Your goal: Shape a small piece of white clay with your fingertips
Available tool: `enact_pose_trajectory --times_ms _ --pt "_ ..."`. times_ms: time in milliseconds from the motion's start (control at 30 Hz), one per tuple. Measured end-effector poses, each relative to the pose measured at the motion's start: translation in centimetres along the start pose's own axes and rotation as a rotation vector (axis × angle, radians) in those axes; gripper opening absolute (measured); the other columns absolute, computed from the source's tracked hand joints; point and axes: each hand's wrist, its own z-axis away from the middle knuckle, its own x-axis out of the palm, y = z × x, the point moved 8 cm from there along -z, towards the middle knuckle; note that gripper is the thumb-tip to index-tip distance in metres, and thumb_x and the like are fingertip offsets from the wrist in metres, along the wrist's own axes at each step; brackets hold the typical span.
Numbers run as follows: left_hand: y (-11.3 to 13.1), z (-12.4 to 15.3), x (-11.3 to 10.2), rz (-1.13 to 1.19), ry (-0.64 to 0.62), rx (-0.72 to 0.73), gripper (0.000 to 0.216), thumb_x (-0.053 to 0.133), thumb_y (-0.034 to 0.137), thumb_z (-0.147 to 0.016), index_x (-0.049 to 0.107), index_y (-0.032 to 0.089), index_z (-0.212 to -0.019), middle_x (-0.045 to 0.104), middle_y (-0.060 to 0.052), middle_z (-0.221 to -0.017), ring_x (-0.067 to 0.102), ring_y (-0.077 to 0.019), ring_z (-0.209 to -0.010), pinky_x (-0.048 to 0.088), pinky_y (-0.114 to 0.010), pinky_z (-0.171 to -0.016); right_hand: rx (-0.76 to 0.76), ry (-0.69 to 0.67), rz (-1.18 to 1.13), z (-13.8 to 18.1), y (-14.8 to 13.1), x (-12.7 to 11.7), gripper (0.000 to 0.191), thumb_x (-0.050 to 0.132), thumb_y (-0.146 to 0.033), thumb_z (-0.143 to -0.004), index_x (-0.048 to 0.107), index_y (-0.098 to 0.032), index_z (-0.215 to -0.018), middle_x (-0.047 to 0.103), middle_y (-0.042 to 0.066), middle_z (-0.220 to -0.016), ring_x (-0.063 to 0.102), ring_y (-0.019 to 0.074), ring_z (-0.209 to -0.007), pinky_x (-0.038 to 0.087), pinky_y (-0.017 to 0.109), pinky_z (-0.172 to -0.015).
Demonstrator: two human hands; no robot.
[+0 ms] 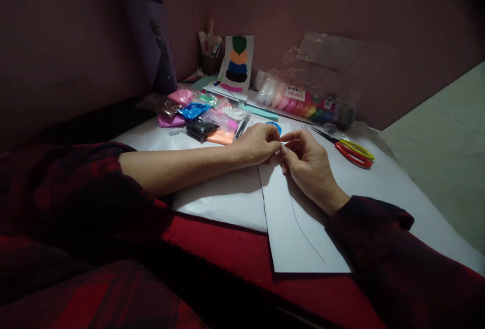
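My left hand [254, 146] and my right hand [308, 167] meet over a white sheet of paper [278, 238], fingertips pinched close together. Whatever lies between the fingertips is too small and covered to make out. Just beyond the fingers, a blue patch [274, 127] with a bumpy edge shows on the sheet, partly hidden by my hands. A thin dark curved line [299, 225] runs down the paper toward its near edge. To the right of my right hand lie scissors [354, 153] with red and yellow handles.
Soft clay packets [197, 111] in several colours lie left of the sheet. Behind stands a card [238, 68] with coloured shapes, near a cup of tools [209, 61]. A clear bag of clay packs [295, 99] rests against the wall. White covering [220, 200] lies over a red surface [220, 245].
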Motion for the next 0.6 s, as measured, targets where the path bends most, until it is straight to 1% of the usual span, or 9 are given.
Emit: enact_pose_trajectory --times_ms 233,600 --pt "0.00 0.03 0.04 -0.003 -0.011 -0.007 0.005 0.052 0.015 -0.080 0.055 0.013 -0.078 0.057 0.003 -0.054 0.055 -0.0085 -0.049 0.047 -0.026 -0.058 0.007 -0.001 -0.007 0.04 -0.06 -0.03 0.009 0.057 -0.019 -0.085 0.053 -0.022 -0.092 0.058 -0.006 -0.061 0.050 0.0097 -0.044 0.040 0.026 -0.049" --pt "-0.21 -0.06 0.10 0.001 -0.011 -0.013 0.005 0.051 0.015 -0.081 0.054 0.013 -0.078 0.056 0.005 -0.053 0.054 -0.0070 -0.048 0.045 -0.023 -0.056 0.006 -0.012 -0.011 0.01 0.12 0.06 0.009 0.056 -0.020 -0.085 0.052 -0.023 -0.093 0.060 -0.005 -0.064 0.051 0.0096 -0.044 0.040 0.026 -0.050"
